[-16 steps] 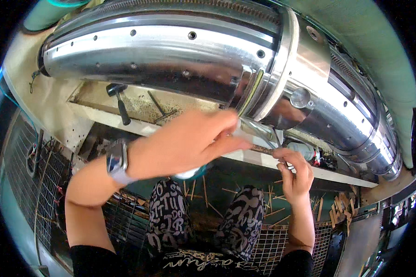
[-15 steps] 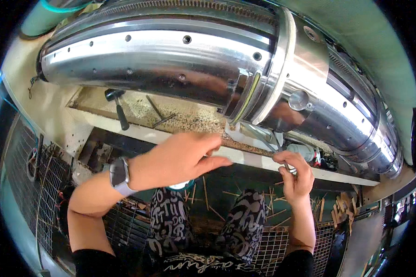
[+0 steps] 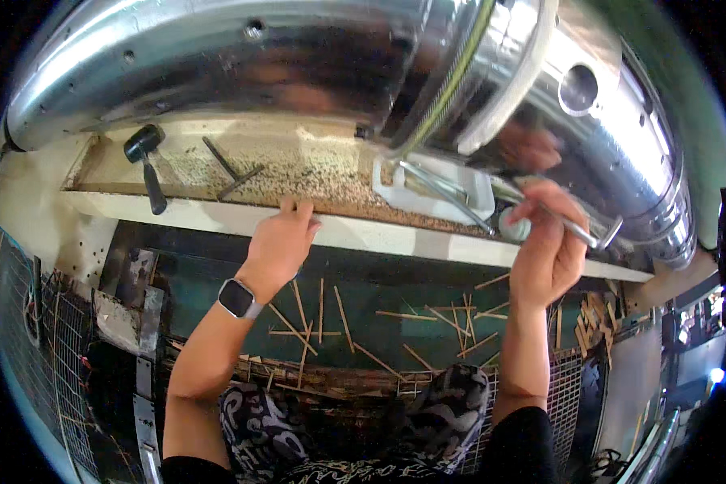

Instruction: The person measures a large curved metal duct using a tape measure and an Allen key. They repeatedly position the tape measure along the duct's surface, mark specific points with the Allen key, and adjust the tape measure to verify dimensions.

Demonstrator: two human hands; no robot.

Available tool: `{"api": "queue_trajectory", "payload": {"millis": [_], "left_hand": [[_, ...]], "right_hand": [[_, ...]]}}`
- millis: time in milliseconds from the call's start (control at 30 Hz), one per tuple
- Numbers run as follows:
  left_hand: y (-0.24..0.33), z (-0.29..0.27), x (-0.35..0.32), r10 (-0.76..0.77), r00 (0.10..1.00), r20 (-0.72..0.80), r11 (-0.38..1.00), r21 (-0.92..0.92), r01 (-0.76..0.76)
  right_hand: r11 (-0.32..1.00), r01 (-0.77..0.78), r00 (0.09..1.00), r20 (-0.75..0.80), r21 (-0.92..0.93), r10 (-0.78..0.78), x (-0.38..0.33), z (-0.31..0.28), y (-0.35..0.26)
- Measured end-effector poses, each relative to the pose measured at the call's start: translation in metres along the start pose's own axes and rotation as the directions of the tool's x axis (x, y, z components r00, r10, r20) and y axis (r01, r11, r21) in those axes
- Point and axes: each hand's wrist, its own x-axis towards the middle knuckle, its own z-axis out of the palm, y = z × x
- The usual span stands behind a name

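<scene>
My right hand (image 3: 547, 250) is closed around a bent metal hex key (image 3: 574, 229), held above the right part of the ledge, below the big polished cylinder (image 3: 298, 81). My left hand (image 3: 281, 242) holds nothing; its fingertips rest on the front rim of the trough (image 3: 363, 228), slightly apart. Beside my right hand, a white plastic tray (image 3: 480, 194) contains metal rods (image 3: 448, 196), one sticking out over its front edge. A pale round object (image 3: 514, 224) is partly hidden behind my right hand.
A black mallet (image 3: 149, 171) and a dark T-shaped tool (image 3: 238, 179) lie in the trough, among scattered dark specks. Thin wooden strips (image 3: 343, 319) litter the floor below. Wire mesh (image 3: 68, 363) stands at the left, and a pile of wood pieces (image 3: 595, 323) at the right.
My view has moved closer to the trough. My left hand has come down onto its rim. My right hand has lifted the hex key up and to the right, away from the tray.
</scene>
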Motion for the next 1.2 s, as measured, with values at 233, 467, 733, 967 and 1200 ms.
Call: {"api": "queue_trajectory", "payload": {"millis": [233, 467, 733, 967, 1200], "left_hand": [[-0.008, 0.010, -0.001, -0.009, 0.991, -0.133, 0.990, -0.138, -0.010], [-0.010, 0.013, -0.001, 0.030, 0.981, -0.191, 0.992, -0.112, -0.053], [-0.007, 0.013, -0.008, 0.010, 0.980, -0.199, 0.996, -0.088, -0.028], [-0.007, 0.015, -0.006, -0.043, 0.980, -0.196, 0.991, -0.134, 0.017], [-0.008, 0.018, -0.005, -0.039, 0.978, -0.204, 0.988, -0.154, 0.007]], "right_hand": [[0.964, 0.200, 0.968, 0.117, 0.176, -0.223, 0.020, -0.022, -0.036], [0.864, -0.354, 0.743, 0.453, -0.357, 0.492, -0.004, -0.047, 0.010], [0.817, -0.363, 0.643, 0.515, -0.448, 0.568, 0.034, -0.056, 0.016], [0.857, -0.108, 0.674, 0.596, -0.504, 0.436, 0.056, -0.047, 0.006], [0.843, -0.137, 0.671, 0.578, -0.520, 0.465, 0.054, -0.048, 0.005]]}}
